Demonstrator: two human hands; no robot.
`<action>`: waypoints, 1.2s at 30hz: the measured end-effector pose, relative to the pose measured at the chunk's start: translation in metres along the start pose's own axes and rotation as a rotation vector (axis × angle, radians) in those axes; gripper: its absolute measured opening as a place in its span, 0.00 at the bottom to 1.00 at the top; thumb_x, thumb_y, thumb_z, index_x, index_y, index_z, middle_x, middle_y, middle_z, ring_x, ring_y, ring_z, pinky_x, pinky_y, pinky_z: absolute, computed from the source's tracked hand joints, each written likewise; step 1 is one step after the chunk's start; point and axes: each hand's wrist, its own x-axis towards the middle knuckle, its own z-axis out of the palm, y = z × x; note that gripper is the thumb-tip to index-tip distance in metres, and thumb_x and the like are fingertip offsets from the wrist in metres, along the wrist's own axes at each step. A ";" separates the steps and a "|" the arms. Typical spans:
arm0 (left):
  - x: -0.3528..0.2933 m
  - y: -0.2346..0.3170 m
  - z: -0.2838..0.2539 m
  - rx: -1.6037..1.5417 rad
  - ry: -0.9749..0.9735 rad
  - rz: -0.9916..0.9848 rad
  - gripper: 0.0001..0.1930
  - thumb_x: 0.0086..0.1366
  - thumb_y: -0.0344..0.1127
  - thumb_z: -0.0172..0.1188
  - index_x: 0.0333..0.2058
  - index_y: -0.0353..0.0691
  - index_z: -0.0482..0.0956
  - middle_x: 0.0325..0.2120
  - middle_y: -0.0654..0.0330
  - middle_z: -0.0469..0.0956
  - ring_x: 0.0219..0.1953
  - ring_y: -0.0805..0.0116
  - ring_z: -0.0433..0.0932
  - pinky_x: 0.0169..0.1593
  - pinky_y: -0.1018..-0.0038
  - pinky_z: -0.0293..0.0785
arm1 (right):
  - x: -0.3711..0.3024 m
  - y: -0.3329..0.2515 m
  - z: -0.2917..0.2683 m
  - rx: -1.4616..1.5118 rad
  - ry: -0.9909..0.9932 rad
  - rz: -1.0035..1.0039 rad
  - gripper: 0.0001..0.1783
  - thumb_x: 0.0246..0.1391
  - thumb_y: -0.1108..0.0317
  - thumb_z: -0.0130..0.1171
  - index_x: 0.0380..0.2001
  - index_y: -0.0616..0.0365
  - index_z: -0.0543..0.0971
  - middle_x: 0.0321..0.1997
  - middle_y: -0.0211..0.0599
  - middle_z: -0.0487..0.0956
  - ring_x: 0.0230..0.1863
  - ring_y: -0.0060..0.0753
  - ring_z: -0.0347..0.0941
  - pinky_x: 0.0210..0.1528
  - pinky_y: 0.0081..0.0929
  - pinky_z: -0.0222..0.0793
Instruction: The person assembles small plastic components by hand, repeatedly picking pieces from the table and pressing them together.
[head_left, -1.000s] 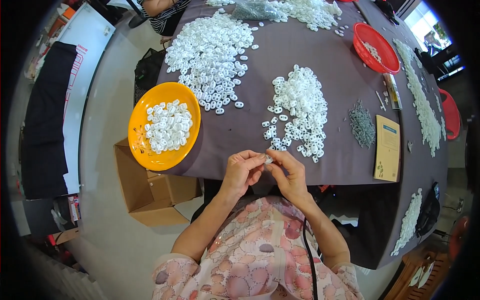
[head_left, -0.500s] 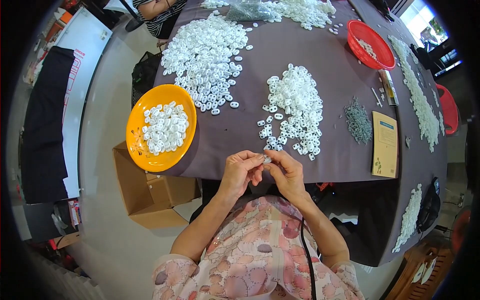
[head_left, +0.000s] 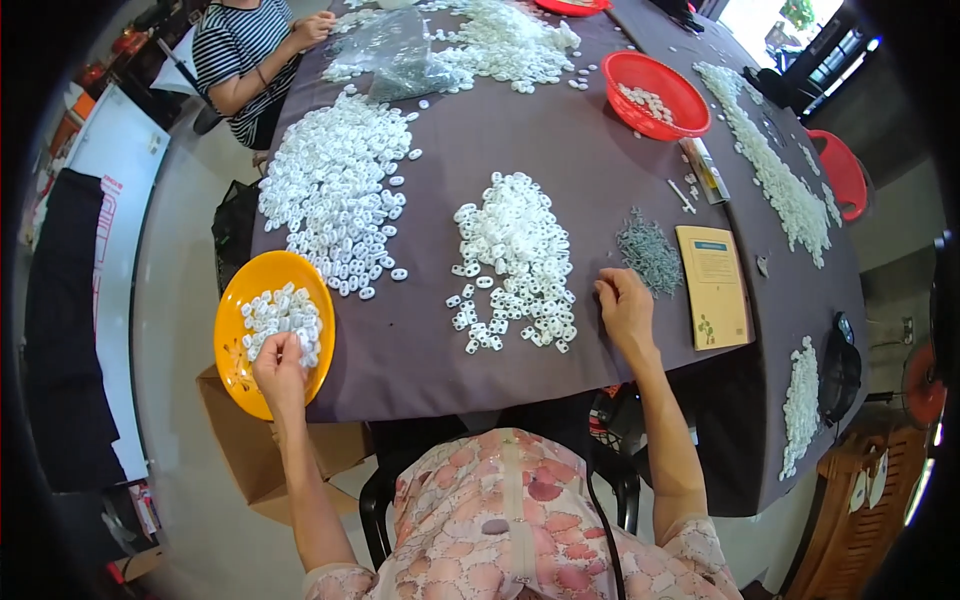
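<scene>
My left hand (head_left: 280, 372) is over the front part of an orange plate (head_left: 232, 320), its fingers pinched together beside a heap of white oval two-hole pieces (head_left: 283, 312). Whether a piece sits in that pinch is hidden. On the table to the right, my right hand (head_left: 627, 308) has its fingers curled at the near left side of a pile of small grey screw-like parts (head_left: 650, 250). Its fingertips are partly hidden, so anything in them cannot be made out. Between my hands lies a heap of white squarish two-hole pieces (head_left: 515, 250), touched by neither hand.
A large heap of white ovals (head_left: 335, 185) lies behind the plate. Right of the screws are a yellow booklet (head_left: 714, 290) and a narrow box (head_left: 706, 170). A red basket (head_left: 655, 75) and a clear bag (head_left: 405, 65) stand farther back. Another person (head_left: 245, 60) sits far left.
My hands were together at the table's front edge around a small piece. They have parted: the left to the orange plate, the right to the grey screws. The view has shifted too.
</scene>
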 end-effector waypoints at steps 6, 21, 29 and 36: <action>0.009 -0.014 0.000 0.422 0.112 0.212 0.10 0.54 0.26 0.59 0.37 0.34 0.76 0.26 0.60 0.75 0.26 0.71 0.72 0.32 0.75 0.69 | 0.009 -0.004 0.004 -0.156 -0.051 -0.003 0.02 0.49 0.74 0.53 0.28 0.58 0.72 0.30 0.42 0.71 0.32 0.49 0.71 0.33 0.39 0.67; -0.047 0.013 0.163 0.293 -0.367 0.480 0.02 0.54 0.28 0.58 0.28 0.39 0.77 0.25 0.58 0.74 0.28 0.57 0.76 0.32 0.67 0.70 | -0.022 -0.005 -0.004 0.212 -0.043 0.240 0.04 0.52 0.78 0.49 0.33 0.64 0.72 0.29 0.43 0.74 0.30 0.37 0.71 0.33 0.28 0.66; -0.039 0.017 0.190 0.535 -0.364 0.475 0.09 0.50 0.33 0.63 0.32 0.43 0.81 0.28 0.62 0.74 0.30 0.63 0.76 0.34 0.68 0.70 | -0.027 -0.004 -0.002 0.322 -0.001 0.244 0.05 0.55 0.78 0.49 0.34 0.64 0.74 0.25 0.24 0.70 0.26 0.13 0.62 0.29 0.14 0.60; -0.042 0.023 0.191 0.557 -0.364 0.509 0.06 0.49 0.31 0.63 0.29 0.43 0.79 0.27 0.62 0.73 0.34 0.63 0.74 0.36 0.69 0.70 | -0.025 -0.006 -0.002 0.256 -0.028 0.186 0.04 0.52 0.78 0.50 0.32 0.65 0.72 0.25 0.37 0.72 0.28 0.28 0.68 0.33 0.23 0.64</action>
